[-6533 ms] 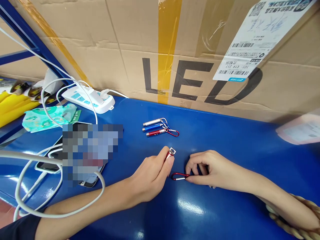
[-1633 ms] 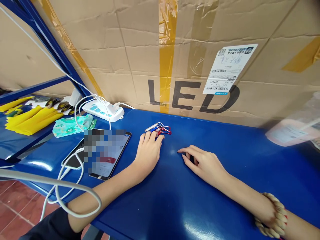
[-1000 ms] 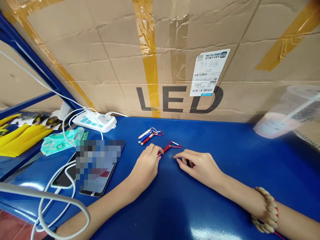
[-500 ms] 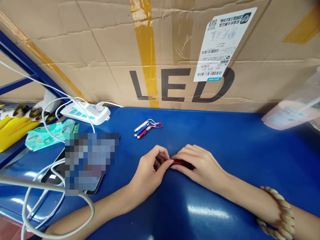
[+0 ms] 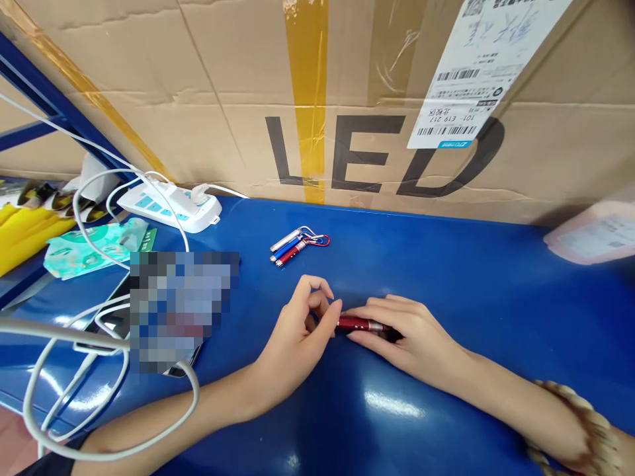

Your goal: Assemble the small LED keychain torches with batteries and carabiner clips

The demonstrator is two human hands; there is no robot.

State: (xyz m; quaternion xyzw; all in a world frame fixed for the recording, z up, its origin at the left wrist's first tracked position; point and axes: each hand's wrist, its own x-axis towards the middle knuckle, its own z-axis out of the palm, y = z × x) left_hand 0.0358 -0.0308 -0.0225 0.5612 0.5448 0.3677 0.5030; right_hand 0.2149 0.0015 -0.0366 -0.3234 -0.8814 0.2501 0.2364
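A red metal pen-like tube [image 5: 360, 323] lies level between my hands, low over the blue table [image 5: 446, 277]. My right hand [image 5: 397, 327] is closed round its right part, thumb in front and fingers behind. At the tube's left end is my left hand [image 5: 310, 324], its thumb and forefinger parted and the other fingers curled; whether it touches the tube is hard to tell. Beyond my hands lie three small metal tubes side by side: a silver one [image 5: 285, 239], a blue one [image 5: 288, 249] and a red one [image 5: 290, 254], with a carabiner clip [image 5: 320, 240] beside them.
A large cardboard box [image 5: 238, 79] stands along the back. To the left are a white power strip [image 5: 171, 206], looping white cables, a green packet [image 5: 96, 246], yellow items [image 5: 30, 228] and a blurred-out device [image 5: 183, 311]. A pinkish container [image 5: 590, 235] stands at the right.
My left thumb and forefinger have parted at the tube's left end, and more of the red tube shows. My right hand still holds it. The camera view has shifted slightly.
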